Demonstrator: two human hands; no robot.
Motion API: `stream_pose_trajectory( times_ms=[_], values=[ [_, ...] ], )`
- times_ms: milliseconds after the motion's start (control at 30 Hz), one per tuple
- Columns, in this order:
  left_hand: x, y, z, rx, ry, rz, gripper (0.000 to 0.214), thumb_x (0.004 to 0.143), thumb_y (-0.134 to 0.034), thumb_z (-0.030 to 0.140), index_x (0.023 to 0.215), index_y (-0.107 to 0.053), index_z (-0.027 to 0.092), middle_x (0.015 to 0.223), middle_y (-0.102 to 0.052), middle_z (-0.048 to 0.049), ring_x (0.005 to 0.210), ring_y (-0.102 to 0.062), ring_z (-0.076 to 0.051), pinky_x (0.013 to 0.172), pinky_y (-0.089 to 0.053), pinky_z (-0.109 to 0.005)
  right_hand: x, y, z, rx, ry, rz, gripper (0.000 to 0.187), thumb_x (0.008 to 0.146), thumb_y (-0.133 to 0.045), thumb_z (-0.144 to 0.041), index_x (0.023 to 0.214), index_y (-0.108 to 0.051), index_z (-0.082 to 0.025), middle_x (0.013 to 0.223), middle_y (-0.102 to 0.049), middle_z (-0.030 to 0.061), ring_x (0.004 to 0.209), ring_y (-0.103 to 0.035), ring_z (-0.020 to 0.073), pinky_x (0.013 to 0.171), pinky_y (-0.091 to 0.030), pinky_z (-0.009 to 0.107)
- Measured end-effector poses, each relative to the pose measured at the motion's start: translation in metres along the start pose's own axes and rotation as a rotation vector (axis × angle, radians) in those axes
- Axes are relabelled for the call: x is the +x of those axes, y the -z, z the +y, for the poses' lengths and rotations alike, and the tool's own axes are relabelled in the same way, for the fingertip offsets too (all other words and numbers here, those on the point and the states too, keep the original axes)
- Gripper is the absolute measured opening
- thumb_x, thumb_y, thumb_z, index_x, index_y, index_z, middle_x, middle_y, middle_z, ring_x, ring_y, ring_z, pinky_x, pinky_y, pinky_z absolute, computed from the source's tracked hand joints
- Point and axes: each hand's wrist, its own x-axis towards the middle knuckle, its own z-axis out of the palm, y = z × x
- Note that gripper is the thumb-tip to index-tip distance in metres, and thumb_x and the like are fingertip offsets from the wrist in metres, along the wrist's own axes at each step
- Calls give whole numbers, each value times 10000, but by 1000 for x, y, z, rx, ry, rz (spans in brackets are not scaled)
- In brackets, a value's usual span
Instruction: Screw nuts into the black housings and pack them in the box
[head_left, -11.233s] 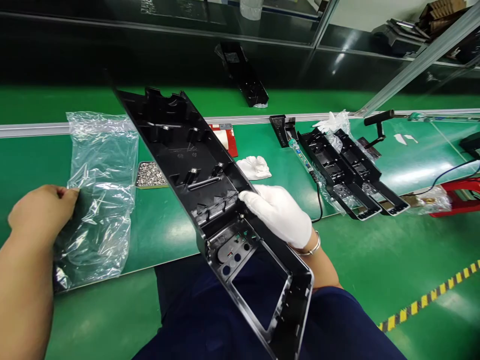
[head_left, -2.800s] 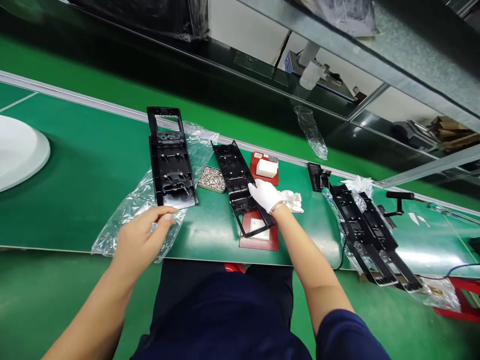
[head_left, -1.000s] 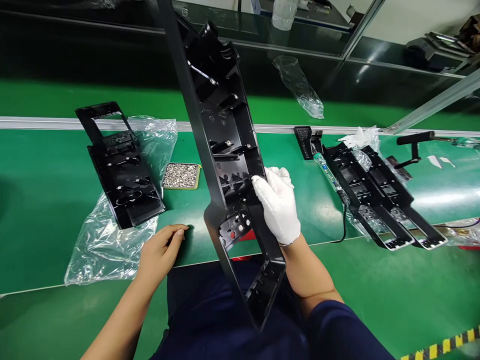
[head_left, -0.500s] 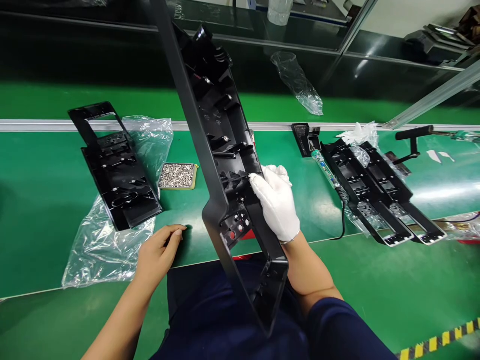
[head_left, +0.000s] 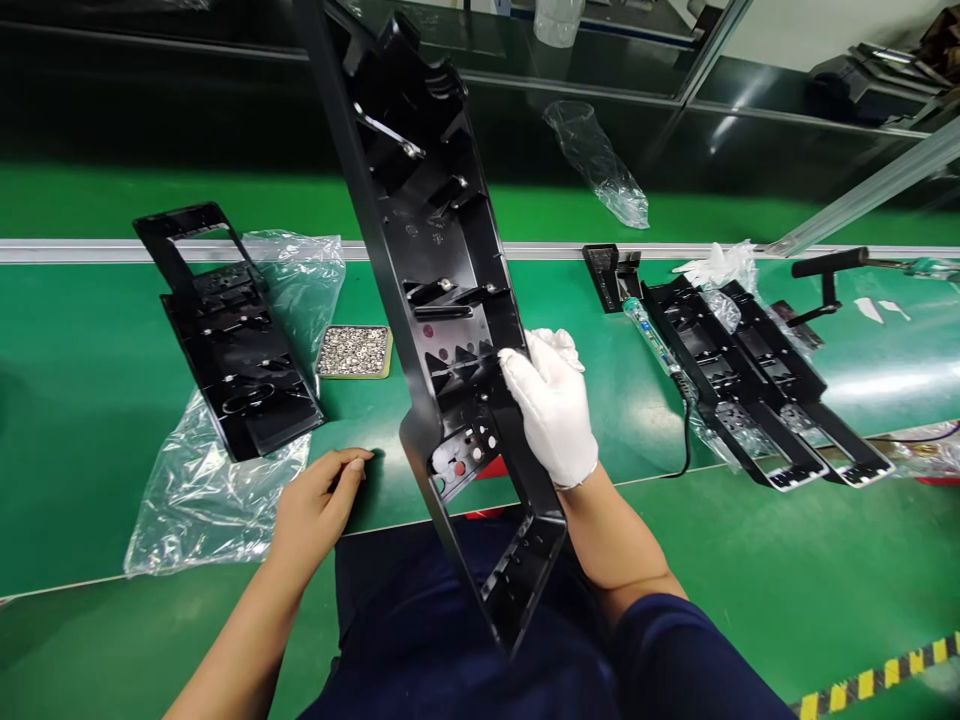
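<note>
A long black plastic housing [head_left: 469,245] is held up at a tilt, its ribbed inside with small metal-tipped posts turned towards me. My right hand [head_left: 551,405], in a white glove, grips its right side wall with the thumb over the edge; the other fingers are mostly hidden behind it. Bare, my left hand [head_left: 322,500] rests at the bench's front edge with its index finger stretched out and nothing visible in it. Beyond that hand lie a shallow tray [head_left: 389,350] of small metal parts and a second black housing [head_left: 244,375] on a clear plastic bag [head_left: 217,510].
Two more black housings [head_left: 750,385] lie at the right. A soldering iron [head_left: 649,335] with a black cord rests beside them, near a small black part [head_left: 602,275]. Behind are a white glove [head_left: 724,268], a black-handled tool [head_left: 829,265] and another clear bag [head_left: 600,165].
The held housing has turned slightly in my right hand, showing more of its inside, and its lower end has shifted a little left. My left hand has stayed in place.
</note>
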Motion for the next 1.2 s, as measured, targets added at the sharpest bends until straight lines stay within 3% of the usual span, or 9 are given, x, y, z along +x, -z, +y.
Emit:
stream_pose_trajectory(
  times_ms=[233,467,967,1100,1200],
  values=[
    [0,2,5,18,-13,-11,472,826,-457,558,867,-756,195,653,-661,-11,564,-542,-101,637,-497,-216,-5,-1,3,-37,56,63,386,975,-442,-390,961,-692,-96,817,-481,41,804,-343,-13,823,-412,54],
    [0,2,5,20,-27,-10,471,823,-459,566,822,-741,188,617,-628,-12,589,-561,-112,656,-509,-220,-6,-1,2,-23,49,59,398,963,-444,-412,957,-688,-98,835,-491,48,815,-344,-5,796,-406,69],
    [-1,0,-2,26,-43,-26,443,858,-467,545,878,-744,199,717,-689,-17,642,-605,-116,659,-510,-220,-9,0,4,-152,113,80,472,999,-379,-442,1035,-711,-109,823,-496,48,798,-343,-9,802,-406,78],
    [0,-1,-4,33,-49,-15,454,851,-458,562,884,-736,204,744,-705,-23,680,-626,-121,666,-504,-218,-5,0,24,-269,138,86,571,1018,-295,-521,1148,-690,-128,904,-569,48,821,-412,-9,859,-429,96],
    [1,-1,-4,43,-53,-27,466,855,-450,580,901,-735,213,747,-714,-21,690,-637,-125,665,-498,-218,4,-2,48,-387,81,94,620,1018,-246,-524,1247,-648,-111,1060,-605,91,899,-476,16,899,-442,130]
  ],
)
